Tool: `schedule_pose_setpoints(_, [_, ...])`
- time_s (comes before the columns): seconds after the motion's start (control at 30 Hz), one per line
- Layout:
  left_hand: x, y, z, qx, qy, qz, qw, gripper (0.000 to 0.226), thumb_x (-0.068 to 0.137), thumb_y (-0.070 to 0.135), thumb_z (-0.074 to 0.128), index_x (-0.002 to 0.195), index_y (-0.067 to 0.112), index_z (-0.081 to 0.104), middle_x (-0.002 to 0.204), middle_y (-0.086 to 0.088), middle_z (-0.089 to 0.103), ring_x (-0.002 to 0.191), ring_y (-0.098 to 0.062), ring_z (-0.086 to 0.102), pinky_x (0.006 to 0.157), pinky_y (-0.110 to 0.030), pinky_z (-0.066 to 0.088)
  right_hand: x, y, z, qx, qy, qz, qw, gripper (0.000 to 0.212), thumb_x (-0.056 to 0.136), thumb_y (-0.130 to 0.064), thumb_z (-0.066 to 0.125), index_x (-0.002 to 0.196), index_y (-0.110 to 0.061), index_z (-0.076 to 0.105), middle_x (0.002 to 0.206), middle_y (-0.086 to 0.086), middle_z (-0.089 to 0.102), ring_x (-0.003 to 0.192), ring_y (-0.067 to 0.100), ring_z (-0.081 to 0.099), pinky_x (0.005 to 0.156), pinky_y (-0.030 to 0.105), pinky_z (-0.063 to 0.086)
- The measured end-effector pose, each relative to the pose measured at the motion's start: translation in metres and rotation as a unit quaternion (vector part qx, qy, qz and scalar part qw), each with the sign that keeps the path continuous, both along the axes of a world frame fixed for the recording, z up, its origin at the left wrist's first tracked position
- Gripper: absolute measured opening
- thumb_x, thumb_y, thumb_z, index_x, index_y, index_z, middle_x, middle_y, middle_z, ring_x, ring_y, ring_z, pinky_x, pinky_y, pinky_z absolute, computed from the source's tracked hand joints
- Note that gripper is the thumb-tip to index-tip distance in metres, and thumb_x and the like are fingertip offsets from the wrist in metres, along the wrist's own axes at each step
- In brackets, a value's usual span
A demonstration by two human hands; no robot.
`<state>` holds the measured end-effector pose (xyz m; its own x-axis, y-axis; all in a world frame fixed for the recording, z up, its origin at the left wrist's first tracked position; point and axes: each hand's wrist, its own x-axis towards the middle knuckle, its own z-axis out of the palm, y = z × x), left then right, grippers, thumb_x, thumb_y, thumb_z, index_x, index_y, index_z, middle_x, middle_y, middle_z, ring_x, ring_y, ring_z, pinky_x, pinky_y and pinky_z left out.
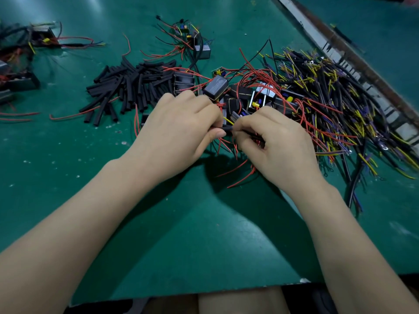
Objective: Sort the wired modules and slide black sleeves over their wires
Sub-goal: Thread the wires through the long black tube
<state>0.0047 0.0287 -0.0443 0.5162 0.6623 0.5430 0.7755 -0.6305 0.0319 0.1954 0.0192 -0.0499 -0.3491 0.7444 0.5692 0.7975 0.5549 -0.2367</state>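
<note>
Near the tabletop's middle, the left hand point(181, 125) pinches a black sleeve point(224, 128) with curled fingers, while the right hand point(275, 143) grips the wires point(229, 120) entering it. Just beyond lie the wired modules point(244, 94). Farther, toward the left edge, sits a pile of sleeves point(129, 87).

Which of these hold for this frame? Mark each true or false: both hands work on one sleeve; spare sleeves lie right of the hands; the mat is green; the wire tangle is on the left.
1. Left hand and right hand pinch one short black tubular sleeve: true.
2. Loose black sleeve pile lies right of the hands: false, left.
3. Flat green table mat: true.
4. Large yellow, red and black wire tangle lies left: false, right.
</note>
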Motion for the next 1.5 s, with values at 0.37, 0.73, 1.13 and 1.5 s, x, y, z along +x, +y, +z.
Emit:
schedule_pose_setpoints(0.37, [0.003,0.001,-0.005,-0.037,-0.067,0.03,0.997,0.025,0.091,0.035,0.053,0.097,0.017,0.069,0.081,-0.003,0.064,0.077,-0.025,0.044,0.063,-0.038,0.038,0.0,0.001,-0.001,-0.008,0.033,0.033,0.999,0.012,0.09,-0.012,0.061,0.095,-0.01,0.072,0.087,0.007,0.063,0.077,0.031,0.06,0.065,0.045,0.049])
schedule_pose_setpoints(0.73, [0.0,0.001,0.0,-0.056,-0.042,-0.045,0.997,0.023,0.092,0.032,0.054,0.094,0.015,0.07,0.079,-0.002,0.061,0.074,-0.026,0.048,0.064,-0.041,0.041,0.007,0.008,-0.003,-0.04,0.028,0.086,0.995,0.016,0.089,-0.02,0.064,0.097,-0.007,0.069,0.088,0.005,0.064,0.081,0.025,0.059,0.07,0.045,0.049])
schedule_pose_setpoints(1.13, [-0.006,0.003,0.004,-0.099,-0.058,0.001,0.993,0.026,0.087,0.042,0.051,0.091,0.024,0.068,0.082,0.011,0.062,0.083,-0.018,0.046,0.073,-0.031,0.02,0.016,0.008,0.003,-0.06,0.017,0.07,0.996,0.02,0.09,-0.025,0.063,0.098,-0.008,0.071,0.084,0.003,0.062,0.081,0.028,0.057,0.073,0.043,0.046])
schedule_pose_setpoints(1.5, [-0.004,-0.003,0.008,-0.043,0.001,-0.018,0.999,0.03,0.091,0.04,0.045,0.089,0.016,0.063,0.081,0.004,0.062,0.081,-0.024,0.051,0.072,-0.034,0.025,0.01,0.004,0.0,0.031,-0.018,0.054,0.998,0.013,0.089,-0.021,0.064,0.094,-0.011,0.07,0.09,0.005,0.066,0.085,0.03,0.057,0.068,0.042,0.039])
